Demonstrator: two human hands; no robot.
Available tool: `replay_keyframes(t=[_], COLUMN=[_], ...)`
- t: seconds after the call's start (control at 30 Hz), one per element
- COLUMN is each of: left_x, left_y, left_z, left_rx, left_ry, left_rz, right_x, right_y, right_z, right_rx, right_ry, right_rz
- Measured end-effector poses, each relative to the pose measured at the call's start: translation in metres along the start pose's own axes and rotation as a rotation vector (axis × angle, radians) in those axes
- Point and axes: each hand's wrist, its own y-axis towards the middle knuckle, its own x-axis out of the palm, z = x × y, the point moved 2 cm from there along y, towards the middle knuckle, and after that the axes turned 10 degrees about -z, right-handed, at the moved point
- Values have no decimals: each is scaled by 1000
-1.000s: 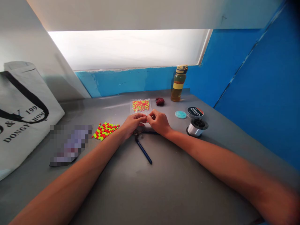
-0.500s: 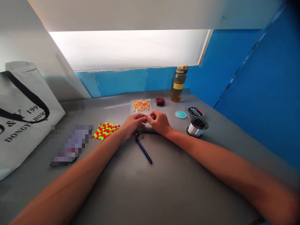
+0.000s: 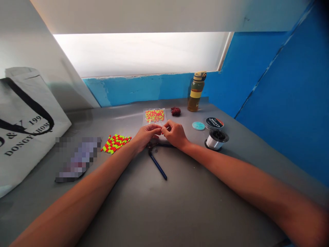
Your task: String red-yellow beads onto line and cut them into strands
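Observation:
My left hand [image 3: 147, 136] and my right hand [image 3: 174, 133] meet over the middle of the table, fingertips pinched together. A bit of red shows just under the fingertips, but the fingers hide most of what they hold. Right below the hands lie pliers with dark blue handles [image 3: 158, 166], spread apart, their jaws partly covered. Beside my left forearm is a flat patch of red and yellow-green beads [image 3: 115, 143]. Behind my fingers sits a clear plastic bag of loose beads [image 3: 155, 116] in the same colours.
To the right stand a spool of clear line [image 3: 215, 140], a round black-labelled lid [image 3: 214, 123] and a light blue disc [image 3: 198, 126]. Farther back are a dark red bundle [image 3: 175, 111] and a drink bottle [image 3: 196, 92]. A blurred-out flat object [image 3: 79, 159] and a white tote bag [image 3: 23, 137] occupy the left.

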Motion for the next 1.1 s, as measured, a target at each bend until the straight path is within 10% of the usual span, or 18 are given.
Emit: replay_keyframes(t=[1.1], left_x=[24], left_y=[-15], left_z=[47], left_rx=[274], left_ry=[315], left_rz=[282], right_x=[-29], right_y=[-3], right_z=[-41], right_rx=[-99], right_ry=[76], right_rz=[137])
